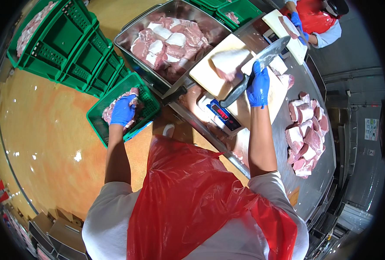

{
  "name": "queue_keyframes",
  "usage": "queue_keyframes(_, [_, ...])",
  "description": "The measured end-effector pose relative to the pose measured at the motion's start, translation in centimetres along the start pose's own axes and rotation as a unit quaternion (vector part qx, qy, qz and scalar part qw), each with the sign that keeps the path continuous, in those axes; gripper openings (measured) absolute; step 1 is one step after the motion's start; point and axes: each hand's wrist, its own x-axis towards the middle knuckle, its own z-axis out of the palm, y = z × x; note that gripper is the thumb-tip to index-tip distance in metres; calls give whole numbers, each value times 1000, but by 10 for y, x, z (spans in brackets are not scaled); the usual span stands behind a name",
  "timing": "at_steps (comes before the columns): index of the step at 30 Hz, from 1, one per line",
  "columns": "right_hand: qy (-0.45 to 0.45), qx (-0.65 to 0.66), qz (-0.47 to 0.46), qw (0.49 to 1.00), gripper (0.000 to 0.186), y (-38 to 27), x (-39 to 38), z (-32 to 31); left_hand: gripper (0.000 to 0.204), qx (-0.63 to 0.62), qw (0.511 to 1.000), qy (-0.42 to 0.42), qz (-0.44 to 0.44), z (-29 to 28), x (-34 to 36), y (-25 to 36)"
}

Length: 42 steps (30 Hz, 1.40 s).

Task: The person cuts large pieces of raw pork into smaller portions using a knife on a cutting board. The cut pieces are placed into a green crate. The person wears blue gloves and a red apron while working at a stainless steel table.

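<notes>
My left hand [123,110], in a blue glove, reaches down to the left into a small green crate [98,121] on the floor and rests on raw meat pieces [134,92] lying in it. My right hand [258,84], also blue-gloved, grips the handle of a large cleaver [268,54] whose blade points up and to the right. The blade lies over a white cutting board [209,73] with a slab of meat [229,63] on it. A digital scale [222,115] stands just below the board. I wear a red plastic apron [188,195].
A steel tub [129,37] full of raw meat stands ahead. Cut meat chunks [307,134] are piled on the steel table [327,173] at right. Green crates [66,43] are stacked at the left on the orange floor. Another person's blue-gloved hand [295,21] works at a second board at top right.
</notes>
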Motion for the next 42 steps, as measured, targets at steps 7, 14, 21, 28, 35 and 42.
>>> queue_keyframes(7, [27, -26, -166, 985, 21, -122, -55, 21, 23, 26, 998, 48, 37, -24, 18, 33])
queue_keyframes(14, [243, -272, 12, 931, 27, -55, -179, -168, 25, -252, 967, -5, 42, -14, 70, 119])
queue_keyframes(21, [458, -161, 122, 866, 27, -19, -343, -258, 24, -291, 874, -41, 388, 13, 154, 416])
queue_keyframes(28, [529, -164, 75, 829, 21, -12, -395, -344, 68, -228, 753, -258, 560, 221, 107, 734])
queue_keyframes(35, [590, -195, 129, 773, 24, -16, -478, -424, 125, 60, 821, -243, 514, 460, 134, 920])
queue_keyframes(42, [684, -103, 142, 708, 23, 1, -548, -461, 101, -142, 814, -315, 467, 477, 144, 930])
